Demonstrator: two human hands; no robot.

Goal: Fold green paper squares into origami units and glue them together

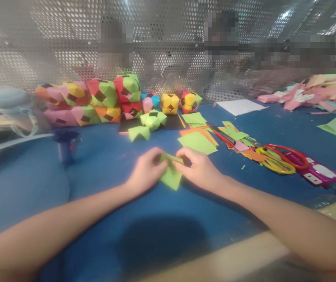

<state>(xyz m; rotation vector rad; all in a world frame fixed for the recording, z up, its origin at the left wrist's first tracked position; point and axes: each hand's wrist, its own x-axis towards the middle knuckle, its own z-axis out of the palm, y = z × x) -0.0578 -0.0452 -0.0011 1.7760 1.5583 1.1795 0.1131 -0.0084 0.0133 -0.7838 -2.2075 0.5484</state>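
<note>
Between my two hands is a small light-green sheet of folding paper [172, 177], its upper edge folded over and its lower corner pointing toward me. My left hand [149, 168] pinches the left end of the fold between thumb and fingers. At the right end, my right hand [196, 167] grips the same paper with thumb and bent fingers. Just beyond my hands stand a folded green paper piece [139, 133] and a green paper ball [154, 120]. A stack of green paper squares [199, 143] lies past my right hand.
Several colourful folded paper balls [102, 94] line the back beside a perforated metal screen [168, 43]. To the right lie yellow-handled scissors [275, 161], red-handled scissors [288, 154], paper scraps and a purple power strip [317, 172]. A dark blue tape-like object [66, 145] stands left.
</note>
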